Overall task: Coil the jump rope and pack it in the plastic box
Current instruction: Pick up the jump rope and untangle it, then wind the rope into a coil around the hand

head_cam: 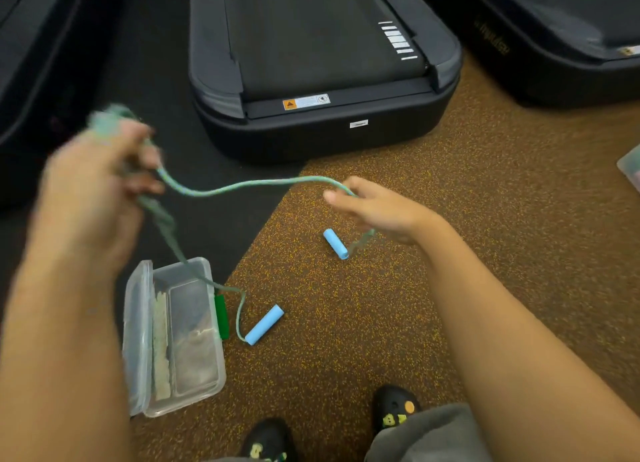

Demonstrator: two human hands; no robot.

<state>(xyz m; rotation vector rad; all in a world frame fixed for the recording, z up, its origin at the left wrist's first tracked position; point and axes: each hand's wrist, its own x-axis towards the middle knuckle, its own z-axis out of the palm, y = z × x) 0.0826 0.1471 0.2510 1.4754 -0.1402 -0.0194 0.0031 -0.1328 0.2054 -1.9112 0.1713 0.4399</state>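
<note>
Stretching across the middle of the frame, the jump rope (242, 185) ran roughly left to right between both hands. At upper left the left hand (93, 184), blurred, was closed around a bunch of its loops. The right hand (377, 209) held the cord loosely, fingers partly apart. Two blue handles (265, 324) lay on the speckled floor (346, 357), the lower one just right of the open plastic box (173, 337) at lower left.
</note>
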